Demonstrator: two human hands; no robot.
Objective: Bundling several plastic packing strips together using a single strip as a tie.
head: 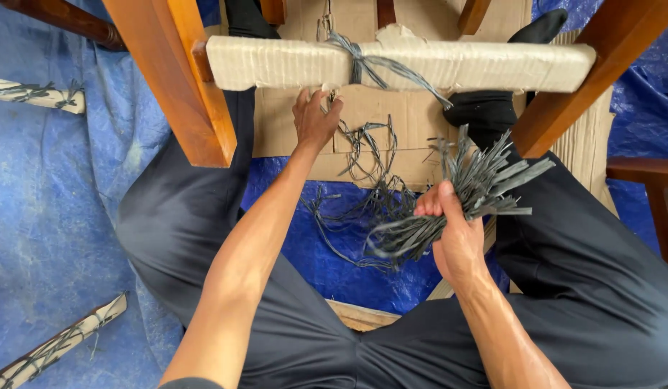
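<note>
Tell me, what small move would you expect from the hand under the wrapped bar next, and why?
Probably the left hand draws one loose grey strap strand up to the cardboard-wrapped rail. Its fingers touch the strands hanging below the rail, which has only one tie near its middle, while the right hand grips the spare strap bundle.

A bundle of flat grey plastic strips (449, 205) is showing dull slate tones. The pale beige corrugated cardboard wrap (492, 65) is showing fine ribbed lines, crossed by a grey tie. The orange-brown wooden chair legs (186, 79) are glowing warm. The crinkled blue plastic tarp (53, 216) is looking mottled; the trousers (182, 216) are appearing charcoal.
</note>
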